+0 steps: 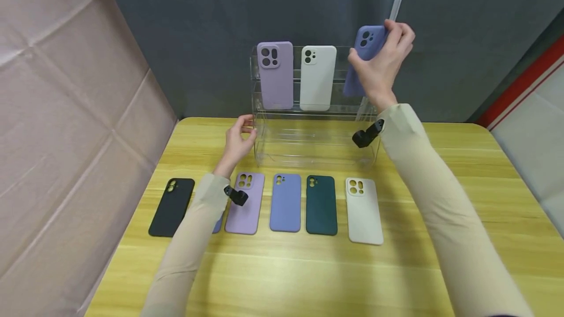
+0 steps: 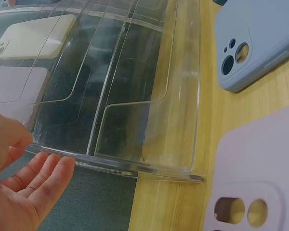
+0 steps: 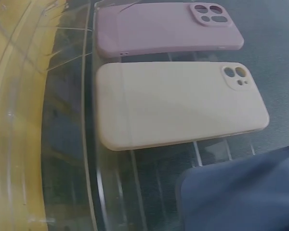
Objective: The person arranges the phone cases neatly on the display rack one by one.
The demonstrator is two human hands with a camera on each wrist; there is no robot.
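Note:
My right hand [image 1: 387, 65] grips a blue-violet phone case [image 1: 371, 43] by its two long sides, at the right end of a clear tiered display stand [image 1: 308, 148]. The case tilts, camera holes up; its lower end shows in the right wrist view as a blue panel [image 3: 241, 192]. My left hand [image 1: 239, 141] holds the stand's left side edge, thumb and fingers about it in the left wrist view. A lilac phone case [image 1: 277, 82] and a white phone case [image 1: 318, 79] stand upright on the stand, left of the held one.
On the wooden table before the stand lie a black case [image 1: 171, 209], a lilac case [image 1: 246, 212], a blue-violet case [image 1: 285, 204], a dark green case [image 1: 321, 207] and a white case [image 1: 364, 214]. My left forearm mostly covers another blue case [image 1: 217, 225]. A dark curtain [image 1: 211, 38] hangs behind.

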